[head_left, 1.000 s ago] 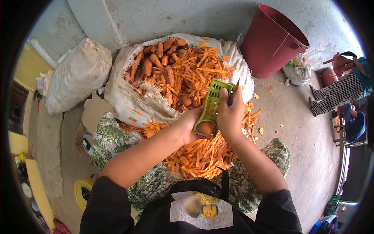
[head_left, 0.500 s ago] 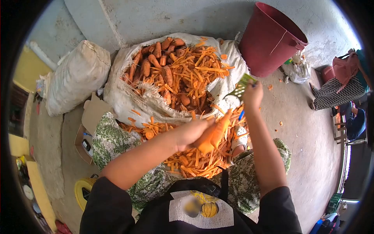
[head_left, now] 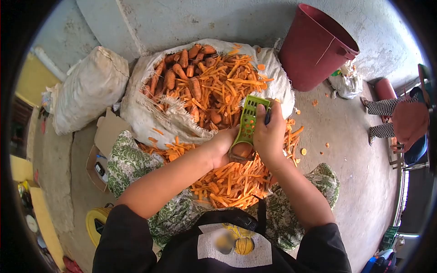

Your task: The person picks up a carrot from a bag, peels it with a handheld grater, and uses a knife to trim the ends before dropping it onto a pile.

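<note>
Okay, carrot and peeler, close quarters

Left hand point(head_left: 224, 146) cups a carrot point(head_left: 242, 150) around four o'clock from centre; its fingertips are hidden, so can't tell how tightly. Green peeler point(head_left: 248, 122) sits over it towards two. Right hand point(head_left: 269, 139), at three, has its thumb pressed on the peeler. I'd go for light, even strokes, left fingers clear of the blade.

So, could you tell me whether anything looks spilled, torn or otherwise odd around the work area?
The white sack looks torn, with frayed threads along the near edge of its opening. A few orange slices lie loose on the floor, right of the heap of strips, as if dropped.
</note>
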Available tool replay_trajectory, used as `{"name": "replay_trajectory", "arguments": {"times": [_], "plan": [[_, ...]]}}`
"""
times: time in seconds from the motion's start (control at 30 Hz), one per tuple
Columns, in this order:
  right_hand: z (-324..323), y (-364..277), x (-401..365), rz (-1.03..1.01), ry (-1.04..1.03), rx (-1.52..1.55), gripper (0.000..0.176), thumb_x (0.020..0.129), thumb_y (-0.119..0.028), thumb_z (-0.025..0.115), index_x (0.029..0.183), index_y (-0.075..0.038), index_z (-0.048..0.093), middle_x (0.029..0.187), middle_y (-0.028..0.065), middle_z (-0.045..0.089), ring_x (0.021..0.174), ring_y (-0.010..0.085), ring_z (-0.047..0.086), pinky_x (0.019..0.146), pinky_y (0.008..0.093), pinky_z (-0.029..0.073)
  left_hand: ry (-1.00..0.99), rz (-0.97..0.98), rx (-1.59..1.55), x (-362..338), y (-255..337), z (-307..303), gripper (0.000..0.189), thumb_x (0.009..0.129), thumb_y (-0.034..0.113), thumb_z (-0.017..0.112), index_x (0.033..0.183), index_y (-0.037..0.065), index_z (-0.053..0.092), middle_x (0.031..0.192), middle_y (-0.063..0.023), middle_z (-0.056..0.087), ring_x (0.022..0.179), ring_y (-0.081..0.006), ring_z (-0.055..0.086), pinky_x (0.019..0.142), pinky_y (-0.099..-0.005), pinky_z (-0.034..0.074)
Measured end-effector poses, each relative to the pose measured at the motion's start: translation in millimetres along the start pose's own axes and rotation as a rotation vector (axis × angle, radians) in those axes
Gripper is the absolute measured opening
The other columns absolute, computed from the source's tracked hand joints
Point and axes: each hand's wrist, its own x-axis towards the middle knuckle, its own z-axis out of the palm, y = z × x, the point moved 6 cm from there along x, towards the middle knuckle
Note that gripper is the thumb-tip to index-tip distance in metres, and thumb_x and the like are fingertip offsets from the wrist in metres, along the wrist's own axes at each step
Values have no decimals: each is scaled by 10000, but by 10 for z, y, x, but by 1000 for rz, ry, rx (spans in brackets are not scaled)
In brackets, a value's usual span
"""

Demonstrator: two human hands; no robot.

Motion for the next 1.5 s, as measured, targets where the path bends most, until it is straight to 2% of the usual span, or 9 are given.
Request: {"name": "replay_trajectory", "arguments": {"times": [0.2,0.37,0.43,0.6,0.73,0.9,1.17,1.33,1.5], "plan": [[8,270,143,90,5,-50,251,863,-186,490,1008,18,475,663,201,558,595,307,562,547,379,420,15,-46,115,41,-30,-25,341,932,333,259,1008,75,468,760,-40,565,630,-151,581,466,-286,490],[-520,1189,705,256,302,-283,251,876,-211,475,953,28,487,724,169,568,602,239,543,572,358,419,-217,-70,287,-248,-65,233,389,930,366,285,979,20,456,798,-127,580,678,-202,594,523,-321,508],[-550,1325,752,394,326,188,246,895,-221,445,922,20,483,708,105,552,572,164,497,545,326,414,-177,-63,152,-288,8,278,364,915,350,356,1032,18,449,823,-131,568,691,-217,585,588,-356,534],[-240,540,341,242,131,345,197,912,-204,413,908,-14,465,703,58,536,558,113,466,484,268,388,-26,-20,43,-14,18,-58,360,889,345,417,1054,27,452,899,-115,543,747,-220,573,658,-372,536],[-33,116,10,82,29,292,193,896,-174,449,989,-5,442,672,101,525,580,141,506,506,300,410,-90,78,-18,2,51,100,368,917,350,312,1061,49,467,899,-83,563,743,-201,579,680,-351,529],[-52,35,-5,-56,96,66,209,883,-147,451,1006,21,438,698,202,557,599,339,541,552,385,421,77,21,0,-32,-5,63,356,933,334,265,1068,86,482,919,-57,580,761,-166,589,608,-316,520],[-249,372,364,59,188,-120,225,893,-190,428,965,20,463,718,197,568,589,333,548,548,391,419,-2,27,218,-80,27,175,326,938,330,262,981,87,474,815,-17,543,655,-95,533,573,-250,466],[-736,1019,854,248,452,98,210,893,-194,440,886,10,487,704,120,560,594,182,528,554,334,405,-123,1,184,-259,-54,313,376,922,347,332,1085,23,430,885,-102,549,757,-194,587,656,-332,531],[-358,354,397,180,150,347,215,911,-215,421,862,-9,462,665,32,490,561,91,447,504,259,384,-89,-50,-18,-42,-65,57,316,897,319,374,1022,49,481,822,-112,573,708,-236,596,607,-359,519]]}}
